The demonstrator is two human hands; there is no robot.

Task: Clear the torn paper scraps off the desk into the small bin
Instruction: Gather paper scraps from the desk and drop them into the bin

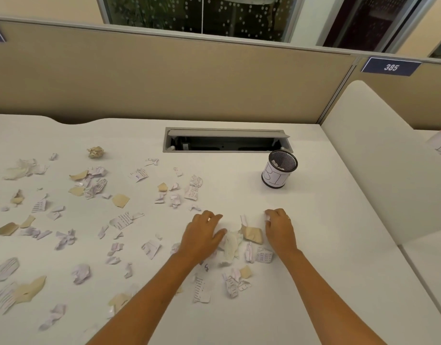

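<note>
I am at the gathering step. My left hand lies low of centre in the frame, palm down with fingers spread and loosely bent over a clump of white scraps, pressing on them, not clamped. My right hand, just to the right of it, has its fingers curled in and seems to pinch a small white scrap at the fingertips, though I cannot tell how firmly. The two hands sit apart, with a tan scrap and a few white bits lying between them on the desk.

The small bin, a mesh cup with a paper label, stands upright in the right-centre of the frame, above my right hand and well apart from it. A little white paper already shows inside it.

Most of the litter is not yet cleared: scraps spread across the whole left half of the frame, with a crumpled tan ball at the upper left.

Next, I judge, I need to draw both hands together to bunch this pile, lift it, and carry it up-right over the bin's narrow mouth, where light pieces could easily spill.
</note>
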